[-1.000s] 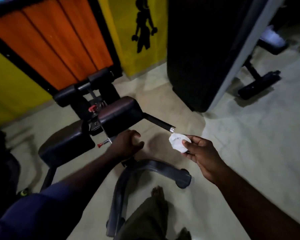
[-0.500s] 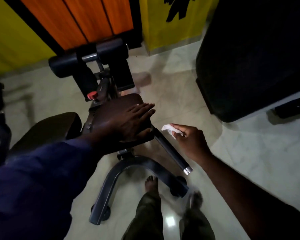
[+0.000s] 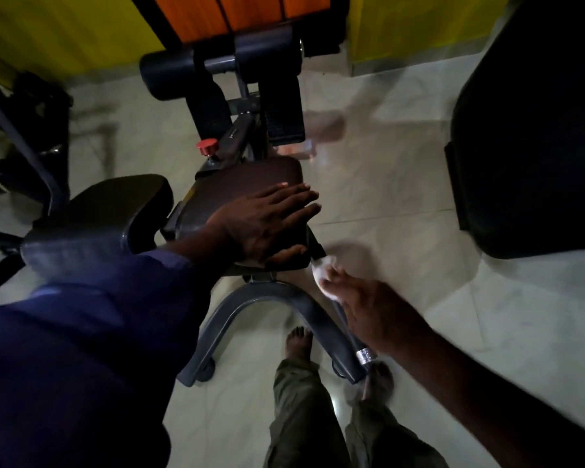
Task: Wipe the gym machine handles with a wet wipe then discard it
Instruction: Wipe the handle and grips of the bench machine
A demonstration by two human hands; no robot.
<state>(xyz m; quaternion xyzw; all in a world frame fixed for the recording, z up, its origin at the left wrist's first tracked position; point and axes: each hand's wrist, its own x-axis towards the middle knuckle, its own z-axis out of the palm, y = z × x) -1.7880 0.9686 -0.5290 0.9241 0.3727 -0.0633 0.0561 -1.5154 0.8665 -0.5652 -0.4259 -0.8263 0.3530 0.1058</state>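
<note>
The left hand (image 3: 267, 224) is lying flat on the brown pad (image 3: 247, 184) of the gym machine, fingers stretched out and apart, gripping nothing. The right hand (image 3: 368, 312) is closing its fingers on the white wipe (image 3: 321, 271) and wrapping it round the handle (image 3: 347, 327), a dark bar running from under the pad down to its silver tip (image 3: 365, 356). The wipe is sitting near the top of the bar, just beside the pad.

The risk looks like this: the wipe is bunching into a small wad, so it may be touching only one side of the bar and could slip out of the fingers on the stroke. Bare feet (image 3: 299, 342) are standing close under the tip, so a hand sliding off fast might knock them.
</note>
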